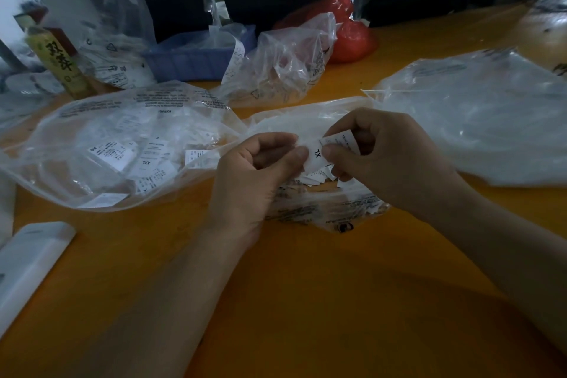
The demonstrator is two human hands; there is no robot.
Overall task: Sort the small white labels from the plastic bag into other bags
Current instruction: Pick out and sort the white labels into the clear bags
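Observation:
My left hand (257, 169) and my right hand (380, 156) both pinch a small white label marked XL (317, 154) between thumb and fingers, just above a clear plastic bag (322, 212) that lies under my hands with several loose labels (316, 176) in it. To the left lies a larger clear bag (101, 144) holding several labels, one marked XXL. A third clear bag (478, 120) lies to the right; its contents are too blurred to tell.
The orange table (306, 285) carries a white flat device (27, 264) at the front left. At the back stand a blue tray (196, 58), crumpled clear bags (282, 67), red bags (349, 37) and a yellow-green bottle (58, 61).

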